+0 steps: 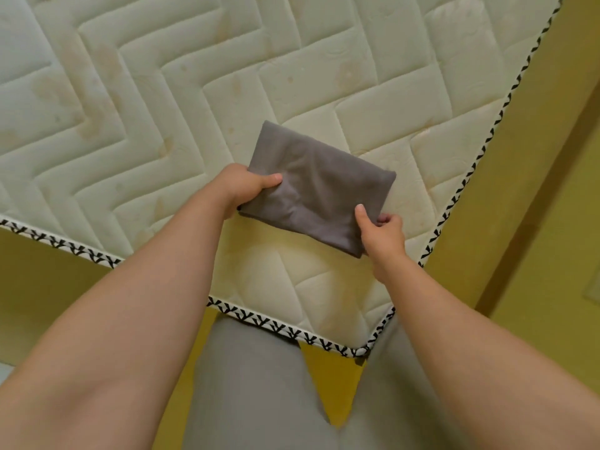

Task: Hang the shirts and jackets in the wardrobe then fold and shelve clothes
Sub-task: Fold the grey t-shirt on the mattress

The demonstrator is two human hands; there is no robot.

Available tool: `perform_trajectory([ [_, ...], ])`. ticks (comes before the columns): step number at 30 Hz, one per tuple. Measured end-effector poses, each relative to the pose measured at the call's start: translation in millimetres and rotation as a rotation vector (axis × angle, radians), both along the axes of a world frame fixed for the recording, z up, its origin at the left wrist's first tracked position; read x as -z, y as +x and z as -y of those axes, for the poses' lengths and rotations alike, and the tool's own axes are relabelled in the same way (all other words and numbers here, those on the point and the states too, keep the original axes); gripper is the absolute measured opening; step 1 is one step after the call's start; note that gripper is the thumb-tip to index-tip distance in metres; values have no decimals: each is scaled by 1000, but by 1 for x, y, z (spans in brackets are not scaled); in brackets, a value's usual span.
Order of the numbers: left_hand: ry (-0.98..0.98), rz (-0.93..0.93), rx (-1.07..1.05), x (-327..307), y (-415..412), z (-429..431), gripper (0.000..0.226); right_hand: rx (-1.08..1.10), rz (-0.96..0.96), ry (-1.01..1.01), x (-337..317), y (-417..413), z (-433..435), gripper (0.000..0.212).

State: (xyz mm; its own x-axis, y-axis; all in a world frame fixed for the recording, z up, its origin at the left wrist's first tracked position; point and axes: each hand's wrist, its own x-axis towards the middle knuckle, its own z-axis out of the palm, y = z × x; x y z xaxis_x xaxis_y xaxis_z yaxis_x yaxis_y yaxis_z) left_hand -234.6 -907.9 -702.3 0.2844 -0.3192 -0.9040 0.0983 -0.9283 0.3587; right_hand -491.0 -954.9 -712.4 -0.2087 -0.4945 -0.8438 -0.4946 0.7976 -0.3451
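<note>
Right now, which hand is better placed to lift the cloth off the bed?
Probably the left hand: it grips the cloth along one side, thumb on top. The right hand only pinches a near corner.

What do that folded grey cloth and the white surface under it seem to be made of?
The folded grey cloth: soft matte fabric, probably a cotton knit; it dimples and creases where the left hand and right hand pinch it. The mattress: cream quilted textile over padding, judging by puffy stitched zigzag channels; its edge tape looks woven.
</note>
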Motion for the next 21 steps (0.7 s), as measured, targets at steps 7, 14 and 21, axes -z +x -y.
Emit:
perform_trajectory([
  [7, -250, 2, -12, -113, 18, -38, 50, 151, 124, 113, -110, 29, -35, 39],
  [14, -404, 69, -59, -300, 71, -137, 36, 349, 424, 13, -274, 81, -107, 31],
  [21, -536, 89, -402, -444, 110, -252, 34, -59, 622, -240, -410, 160, -122, 36],
])
